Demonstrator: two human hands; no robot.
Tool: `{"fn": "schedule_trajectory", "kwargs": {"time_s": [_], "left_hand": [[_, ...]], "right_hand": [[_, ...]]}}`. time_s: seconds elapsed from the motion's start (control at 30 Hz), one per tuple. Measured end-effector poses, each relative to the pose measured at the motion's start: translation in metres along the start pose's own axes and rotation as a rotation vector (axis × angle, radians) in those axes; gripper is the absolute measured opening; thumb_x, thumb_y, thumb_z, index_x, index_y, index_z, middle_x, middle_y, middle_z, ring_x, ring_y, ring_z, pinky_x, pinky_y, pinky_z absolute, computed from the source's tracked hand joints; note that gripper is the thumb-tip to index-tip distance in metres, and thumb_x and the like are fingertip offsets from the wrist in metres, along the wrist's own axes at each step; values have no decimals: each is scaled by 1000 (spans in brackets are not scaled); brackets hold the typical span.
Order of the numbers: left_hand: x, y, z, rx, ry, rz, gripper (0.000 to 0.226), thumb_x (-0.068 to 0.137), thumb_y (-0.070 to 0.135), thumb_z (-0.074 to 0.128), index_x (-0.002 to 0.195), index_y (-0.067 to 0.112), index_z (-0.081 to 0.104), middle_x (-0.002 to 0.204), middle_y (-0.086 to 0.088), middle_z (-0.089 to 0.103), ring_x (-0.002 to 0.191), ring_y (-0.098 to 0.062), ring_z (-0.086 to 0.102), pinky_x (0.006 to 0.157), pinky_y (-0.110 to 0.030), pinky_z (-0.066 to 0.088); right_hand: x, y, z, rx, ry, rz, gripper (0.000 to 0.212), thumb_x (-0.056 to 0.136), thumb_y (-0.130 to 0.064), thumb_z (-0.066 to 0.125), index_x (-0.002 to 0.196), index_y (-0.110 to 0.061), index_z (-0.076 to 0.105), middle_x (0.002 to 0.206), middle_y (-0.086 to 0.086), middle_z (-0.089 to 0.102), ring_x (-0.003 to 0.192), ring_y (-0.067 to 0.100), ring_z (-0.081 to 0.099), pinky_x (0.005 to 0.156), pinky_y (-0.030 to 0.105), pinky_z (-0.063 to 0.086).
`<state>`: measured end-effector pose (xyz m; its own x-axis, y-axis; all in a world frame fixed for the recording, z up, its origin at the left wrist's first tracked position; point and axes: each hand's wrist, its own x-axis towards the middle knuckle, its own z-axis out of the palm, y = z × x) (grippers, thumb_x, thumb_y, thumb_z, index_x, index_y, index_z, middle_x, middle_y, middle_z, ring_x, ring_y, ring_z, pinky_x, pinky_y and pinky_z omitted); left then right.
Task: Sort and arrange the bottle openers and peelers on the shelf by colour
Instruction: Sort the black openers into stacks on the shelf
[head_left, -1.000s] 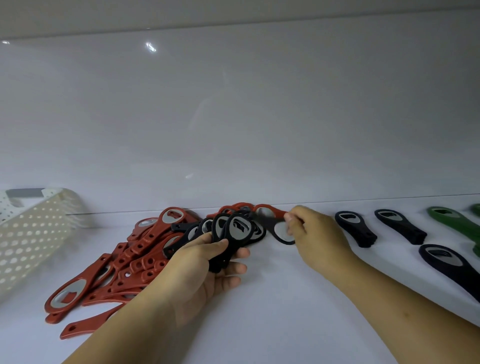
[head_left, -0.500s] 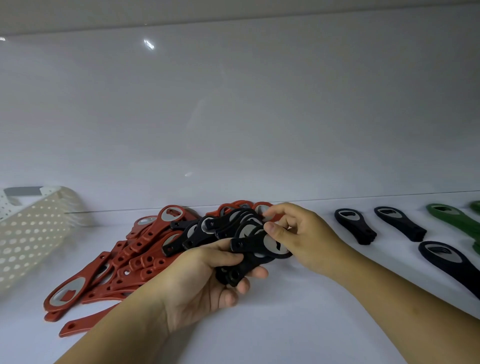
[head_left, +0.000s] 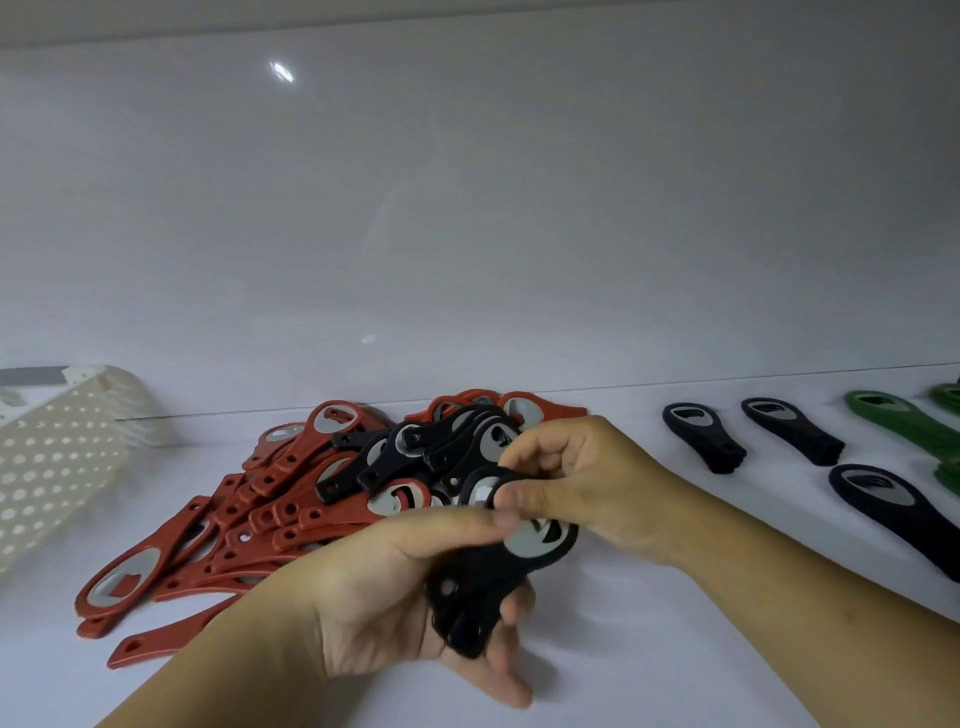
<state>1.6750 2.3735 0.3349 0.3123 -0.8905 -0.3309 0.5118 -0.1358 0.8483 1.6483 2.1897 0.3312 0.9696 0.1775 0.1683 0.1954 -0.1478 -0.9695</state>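
Both hands have drawn toward the shelf's (head_left: 649, 654) front edge, and the right hand (head_left: 587, 483) has met the left. The left hand (head_left: 384, 587) curls its fingers round the handles of a bunch of black openers (head_left: 478, 587). The right hand pinches the head of the topmost one between thumb and forefinger. Behind them, loose black openers (head_left: 415, 452) lie on the pile of red openers (head_left: 249, 514). Sorted black openers (head_left: 701, 436) lie spaced apart on the right, with green openers (head_left: 904, 426) at the right edge and a white basket (head_left: 52, 467) at the left edge.
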Motion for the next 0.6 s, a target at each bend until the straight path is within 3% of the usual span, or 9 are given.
{"fn": "schedule_trajectory", "kwargs": {"time_s": [0.07, 0.13, 0.2, 0.27, 0.37, 0.47, 0.53, 0.6], "left_hand": [[0, -2, 2, 68, -8, -11, 32, 77, 17, 70, 105, 6, 60, 61, -13, 52, 46, -24, 55, 63, -46, 58], [2, -2, 3, 101, 32, 18, 29, 77, 10, 63, 105, 3, 59, 55, -9, 45, 39, -17, 45, 57, -40, 57], [6, -2, 5, 82, 159, 107, 28, 73, 8, 59, 100, 5, 65, 53, -7, 41, 38, -16, 41, 55, -38, 56], [11, -3, 6, 11, 319, 253, 35, 67, 4, 62, 102, 3, 63, 57, -9, 46, 43, -21, 48, 61, -42, 57], [16, -3, 2, -62, 457, 435, 43, 68, 9, 58, 109, -4, 61, 78, -16, 65, 69, -30, 67, 82, -45, 57], [18, -4, -1, 16, 548, 528, 21, 86, 3, 50, 98, -7, 65, 99, -22, 71, 96, -32, 68, 95, -44, 51], [19, -6, -1, 48, 564, 556, 20, 89, 4, 52, 97, -6, 67, 102, -19, 71, 103, -27, 67, 99, -44, 47], [21, -7, 0, 82, 553, 563, 31, 81, 12, 59, 105, -6, 65, 108, -18, 70, 107, -25, 65, 101, -42, 45]], "right_hand": [[-2, -2, 10, -54, 8, -63, 18, 68, -32, 81, 72, -18, 71, 71, 0, 66, 69, 9, 61, 66, 19, 49], [-2, -6, 17, -21, 122, -75, 27, 72, -46, 66, 72, -19, 70, 64, -5, 63, 57, 2, 57, 54, 15, 45], [-1, -6, 17, -24, 315, -62, 39, 75, -51, 54, 76, -15, 70, 57, -11, 58, 46, -2, 50, 50, 13, 40], [1, -4, 11, -182, 425, -72, 38, 86, -45, 54, 73, -13, 69, 46, -15, 48, 44, 0, 43, 51, 13, 33], [1, -1, 5, -266, 319, 11, 34, 87, -37, 61, 60, -18, 65, 44, -10, 31, 41, 4, 29, 45, 17, 25], [0, 5, 10, -277, 156, 28, 26, 78, -40, 73, 65, -19, 68, 56, -2, 49, 54, 8, 43, 56, 23, 34], [0, 7, 12, -282, 187, -8, 23, 73, -41, 77, 73, -19, 70, 64, 2, 51, 60, 12, 45, 60, 31, 36], [-2, 3, 12, -272, 214, -43, 17, 74, -35, 78, 73, -19, 70, 60, -4, 47, 56, 8, 41, 56, 26, 34]]}}
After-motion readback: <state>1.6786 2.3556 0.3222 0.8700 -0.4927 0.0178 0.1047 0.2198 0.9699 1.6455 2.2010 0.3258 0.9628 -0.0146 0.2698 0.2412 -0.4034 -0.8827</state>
